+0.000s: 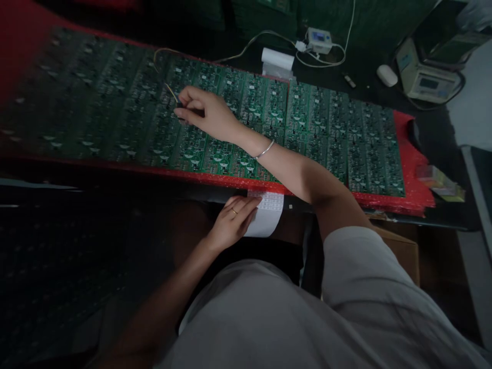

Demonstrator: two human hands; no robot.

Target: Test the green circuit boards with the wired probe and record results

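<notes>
Green circuit boards [265,110] lie in long rows on red wrap [411,192] over a dark table. Above the boards, left of centre, my right hand [202,110] pinches a small dark connector [181,119] with thin wires running from it. A silver bracelet rings that wrist. My left hand [234,218], with a ring on one finger, rests at the table's front edge on a white sheet of small labels [269,205], which hangs over the edge. The fingers of my left hand lie together, nearly flat, on the sheet's left side.
A small device with a lit display [320,40] and white cables stands behind the boards, near a white roll [277,59]. To the right are a white mouse [386,75], a boxy instrument [426,79] and a small carton [440,183]. A cardboard box [400,251] is below the table.
</notes>
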